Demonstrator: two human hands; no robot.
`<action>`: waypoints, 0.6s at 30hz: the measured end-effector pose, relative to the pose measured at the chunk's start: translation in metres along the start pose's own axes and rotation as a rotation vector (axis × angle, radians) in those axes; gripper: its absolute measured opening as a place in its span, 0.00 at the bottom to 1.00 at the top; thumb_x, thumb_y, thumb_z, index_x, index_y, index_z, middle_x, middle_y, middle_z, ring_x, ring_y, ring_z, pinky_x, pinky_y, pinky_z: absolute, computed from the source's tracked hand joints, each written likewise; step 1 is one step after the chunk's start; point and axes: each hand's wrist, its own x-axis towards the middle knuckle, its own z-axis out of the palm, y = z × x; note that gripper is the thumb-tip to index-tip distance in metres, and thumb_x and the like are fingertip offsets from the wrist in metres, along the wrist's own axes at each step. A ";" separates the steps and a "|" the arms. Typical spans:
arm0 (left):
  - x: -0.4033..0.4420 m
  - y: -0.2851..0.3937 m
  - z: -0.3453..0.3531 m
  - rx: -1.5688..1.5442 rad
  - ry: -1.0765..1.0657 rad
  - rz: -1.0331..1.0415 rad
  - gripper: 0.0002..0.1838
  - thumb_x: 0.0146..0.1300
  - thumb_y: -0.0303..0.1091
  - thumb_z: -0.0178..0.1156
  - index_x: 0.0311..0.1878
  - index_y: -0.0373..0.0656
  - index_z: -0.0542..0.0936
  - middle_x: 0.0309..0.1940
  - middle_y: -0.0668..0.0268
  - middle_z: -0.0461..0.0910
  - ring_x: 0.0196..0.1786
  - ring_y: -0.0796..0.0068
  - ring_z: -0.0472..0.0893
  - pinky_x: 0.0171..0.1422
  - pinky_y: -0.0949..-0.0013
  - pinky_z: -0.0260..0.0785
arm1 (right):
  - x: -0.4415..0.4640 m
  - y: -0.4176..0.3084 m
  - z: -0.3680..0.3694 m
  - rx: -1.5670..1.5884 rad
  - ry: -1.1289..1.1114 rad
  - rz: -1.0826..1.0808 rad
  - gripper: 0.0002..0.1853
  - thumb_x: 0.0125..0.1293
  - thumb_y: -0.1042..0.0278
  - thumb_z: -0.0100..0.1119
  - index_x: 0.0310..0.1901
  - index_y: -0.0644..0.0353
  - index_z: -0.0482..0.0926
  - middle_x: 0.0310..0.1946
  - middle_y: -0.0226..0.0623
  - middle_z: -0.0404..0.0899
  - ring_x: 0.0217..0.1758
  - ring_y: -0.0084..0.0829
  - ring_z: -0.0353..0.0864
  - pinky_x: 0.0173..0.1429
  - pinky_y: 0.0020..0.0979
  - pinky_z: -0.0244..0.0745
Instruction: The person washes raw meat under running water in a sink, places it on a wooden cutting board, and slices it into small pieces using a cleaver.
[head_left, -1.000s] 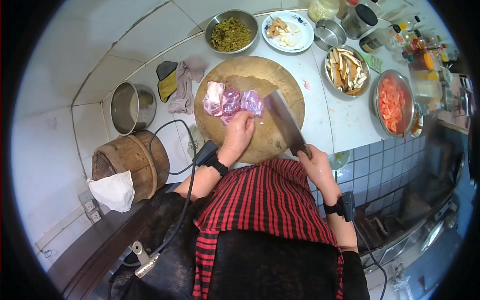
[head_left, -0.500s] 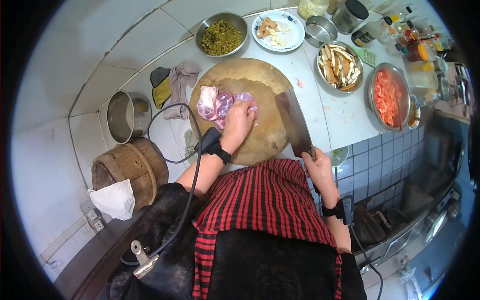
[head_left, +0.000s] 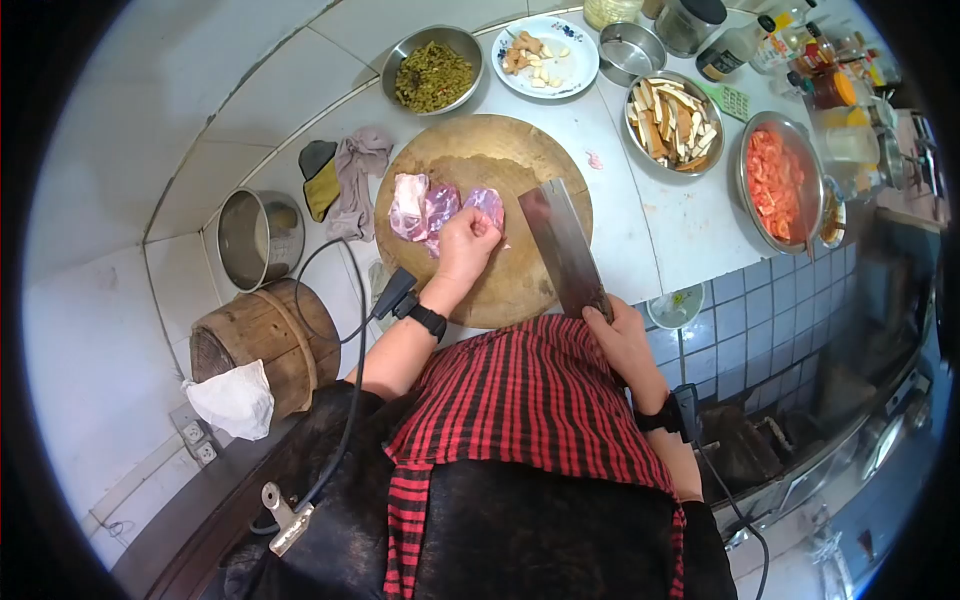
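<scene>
Counter (head_left: 627, 235), bowls (head_left: 467, 47) beyond block (head_left: 545, 145); right grip (head_left: 622, 336) round cleaver (head_left: 562, 245), left grip (head_left: 465, 247) unclear at meat (head_left: 441, 207)

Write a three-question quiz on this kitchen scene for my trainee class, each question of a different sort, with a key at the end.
1. Multiple choice: What does the person's right hand hold?
A) a spoon
B) a cleaver
C) a bottle

2. True or false: The raw meat lies on the round chopping board.

3. Fill in the missing word: The apron has black and ____ stripes.

Key: 1. B; 2. True; 3. red.
</scene>
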 end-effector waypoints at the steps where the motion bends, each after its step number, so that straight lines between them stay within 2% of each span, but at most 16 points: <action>1: -0.002 0.004 -0.002 -0.069 -0.025 -0.103 0.04 0.55 0.26 0.64 0.29 0.37 0.78 0.21 0.67 0.77 0.26 0.79 0.75 0.33 0.73 0.70 | 0.001 0.000 0.000 0.011 0.010 -0.017 0.17 0.69 0.60 0.58 0.45 0.71 0.78 0.20 0.37 0.74 0.24 0.24 0.72 0.32 0.32 0.70; 4: 0.000 0.008 -0.003 -0.057 -0.013 -0.086 0.05 0.55 0.27 0.65 0.29 0.38 0.78 0.22 0.72 0.76 0.27 0.85 0.73 0.33 0.76 0.69 | 0.002 0.007 -0.005 0.060 0.030 0.016 0.16 0.69 0.61 0.58 0.44 0.70 0.78 0.19 0.34 0.73 0.21 0.22 0.70 0.28 0.30 0.68; 8: 0.020 0.046 0.003 -0.148 -0.083 -0.072 0.04 0.56 0.26 0.64 0.33 0.37 0.79 0.24 0.71 0.78 0.27 0.84 0.75 0.34 0.76 0.71 | 0.000 0.016 -0.014 0.126 0.081 0.038 0.14 0.70 0.62 0.58 0.41 0.69 0.78 0.18 0.30 0.73 0.19 0.19 0.68 0.25 0.28 0.65; 10: 0.036 0.073 0.021 -0.485 -0.166 -0.158 0.06 0.57 0.25 0.66 0.37 0.37 0.79 0.27 0.70 0.80 0.30 0.85 0.78 0.35 0.76 0.72 | -0.004 0.010 -0.020 0.195 0.150 0.119 0.12 0.70 0.64 0.58 0.37 0.67 0.77 0.18 0.27 0.72 0.19 0.18 0.69 0.24 0.26 0.65; 11: 0.045 0.088 0.033 -0.487 -0.172 -0.155 0.06 0.57 0.25 0.66 0.37 0.37 0.79 0.27 0.70 0.80 0.30 0.85 0.78 0.35 0.76 0.72 | -0.005 0.014 -0.022 0.196 0.157 0.120 0.12 0.70 0.64 0.58 0.37 0.67 0.77 0.18 0.27 0.72 0.19 0.18 0.69 0.24 0.26 0.65; 13: 0.065 0.112 0.057 -0.754 -0.243 -0.124 0.09 0.55 0.21 0.64 0.40 0.38 0.79 0.29 0.64 0.83 0.31 0.72 0.83 0.36 0.68 0.76 | -0.006 0.022 -0.027 0.240 0.223 0.078 0.10 0.70 0.66 0.58 0.34 0.64 0.75 0.18 0.26 0.71 0.18 0.17 0.69 0.23 0.25 0.66; 14: 0.081 0.110 0.068 -0.757 -0.250 -0.122 0.09 0.55 0.21 0.64 0.40 0.38 0.79 0.29 0.64 0.83 0.31 0.72 0.83 0.36 0.68 0.76 | -0.007 0.021 -0.030 0.240 0.230 0.080 0.10 0.70 0.66 0.58 0.34 0.64 0.75 0.18 0.26 0.71 0.18 0.17 0.69 0.23 0.25 0.66; 16: 0.107 0.095 0.092 0.192 -0.048 0.835 0.10 0.54 0.20 0.61 0.41 0.39 0.81 0.31 0.57 0.84 0.33 0.56 0.84 0.40 0.58 0.78 | -0.011 0.012 -0.035 0.298 0.295 0.118 0.10 0.70 0.66 0.58 0.34 0.63 0.74 0.17 0.26 0.71 0.18 0.17 0.69 0.23 0.25 0.66; 17: 0.112 0.087 0.100 0.187 -0.047 0.837 0.10 0.54 0.20 0.61 0.41 0.39 0.81 0.31 0.57 0.84 0.33 0.56 0.84 0.40 0.58 0.78 | -0.010 0.013 -0.039 0.295 0.300 0.117 0.10 0.70 0.66 0.58 0.34 0.63 0.74 0.17 0.26 0.71 0.18 0.17 0.69 0.23 0.25 0.66; 18: 0.119 0.082 0.107 0.291 -0.147 0.683 0.10 0.55 0.20 0.60 0.41 0.39 0.81 0.32 0.56 0.84 0.34 0.51 0.83 0.43 0.56 0.77 | -0.007 0.015 -0.042 0.307 0.323 0.136 0.09 0.70 0.66 0.58 0.35 0.63 0.74 0.17 0.26 0.71 0.18 0.18 0.69 0.22 0.25 0.66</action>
